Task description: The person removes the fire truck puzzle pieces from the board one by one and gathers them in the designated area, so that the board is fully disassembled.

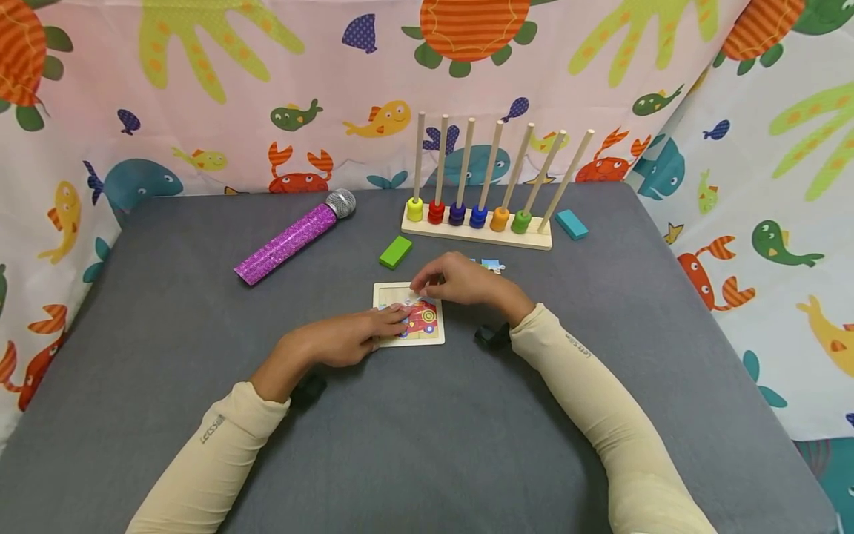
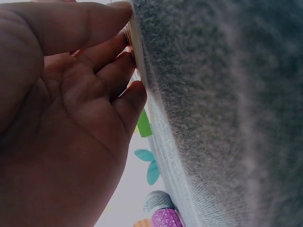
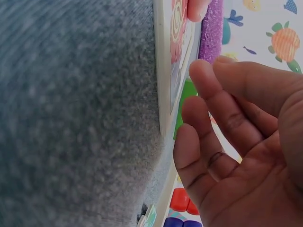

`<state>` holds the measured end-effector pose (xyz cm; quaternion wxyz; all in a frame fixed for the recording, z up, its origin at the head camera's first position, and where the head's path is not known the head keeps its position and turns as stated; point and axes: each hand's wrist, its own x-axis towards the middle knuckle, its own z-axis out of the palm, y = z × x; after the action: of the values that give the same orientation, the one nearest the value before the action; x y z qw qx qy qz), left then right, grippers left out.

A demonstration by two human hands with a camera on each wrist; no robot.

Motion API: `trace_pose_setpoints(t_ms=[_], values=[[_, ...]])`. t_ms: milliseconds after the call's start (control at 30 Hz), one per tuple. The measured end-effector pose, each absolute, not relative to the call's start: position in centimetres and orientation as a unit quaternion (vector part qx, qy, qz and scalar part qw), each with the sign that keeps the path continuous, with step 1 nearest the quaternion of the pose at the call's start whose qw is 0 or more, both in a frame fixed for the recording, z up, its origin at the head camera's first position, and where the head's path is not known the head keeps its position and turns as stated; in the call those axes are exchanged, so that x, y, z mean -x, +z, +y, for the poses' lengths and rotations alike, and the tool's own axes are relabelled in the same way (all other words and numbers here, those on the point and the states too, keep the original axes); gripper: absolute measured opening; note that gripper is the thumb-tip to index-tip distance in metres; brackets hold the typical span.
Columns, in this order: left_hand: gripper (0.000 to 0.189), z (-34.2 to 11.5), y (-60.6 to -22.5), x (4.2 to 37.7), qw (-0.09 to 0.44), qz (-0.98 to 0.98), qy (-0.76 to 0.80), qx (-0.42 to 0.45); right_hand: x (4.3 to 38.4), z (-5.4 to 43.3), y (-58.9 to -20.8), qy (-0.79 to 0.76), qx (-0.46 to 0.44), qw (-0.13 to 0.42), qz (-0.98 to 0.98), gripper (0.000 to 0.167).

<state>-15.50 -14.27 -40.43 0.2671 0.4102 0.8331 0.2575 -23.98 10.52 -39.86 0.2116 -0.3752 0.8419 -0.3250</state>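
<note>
A small wooden tray puzzle [image 1: 435,340] with a red vehicle picture lies on the grey table. My left hand [image 1: 350,334] rests on its left part, fingers stretched over the picture; in the left wrist view the thumb [image 2: 90,26] is at the board's edge. Over the board's upper right hovers my right hand [image 1: 460,280], its fingers loosely bent. Thumb and index fingertips come close together in the right wrist view, with nothing visible between them. Bare wood shows in the tray's upper left. Loose puzzle pieces [image 1: 494,265] lie just behind the right hand, partly hidden by it.
Behind the board lies a green block [image 1: 396,252]. A peg stand [image 1: 477,231] with coloured rings stands at the back, a blue block [image 1: 571,224] to its right. A glittery purple microphone [image 1: 287,243] lies back left. Patterned cloth [image 1: 227,141] hangs behind the table.
</note>
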Motion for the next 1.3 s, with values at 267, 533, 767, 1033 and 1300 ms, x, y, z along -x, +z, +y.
trace_pose_setpoints(t_ms=[267, 533, 767, 1033, 1300], values=[[0.050, -14.27, -40.45, 15.48, 0.257, 0.833, 0.258, -0.416, 24.08, 10.41, -40.01, -0.320, 0.381, 0.224, 0.838, 0.018], [0.051, -14.23, -40.39, 15.40, 0.263, 0.834, 0.259, -0.411, 24.12, 10.35, -40.09, -0.311, 0.382, 0.236, 0.838, 0.019], [0.050, -14.26, -40.33, 15.37, 0.262, 0.836, 0.257, -0.407, 24.16, 10.12, -39.96, -0.309, 0.386, 0.238, 0.836, 0.020], [0.052, -14.30, -40.48, 15.36, 0.263, 0.835, 0.258, -0.410, 24.26, 10.02, -40.34, -0.302, 0.385, 0.232, 0.841, 0.021], [0.050, -14.38, -40.58, 15.40, 0.254, 0.836, 0.257, -0.413, 24.20, 9.94, -40.30, -0.306, 0.396, 0.228, 0.835, 0.022]])
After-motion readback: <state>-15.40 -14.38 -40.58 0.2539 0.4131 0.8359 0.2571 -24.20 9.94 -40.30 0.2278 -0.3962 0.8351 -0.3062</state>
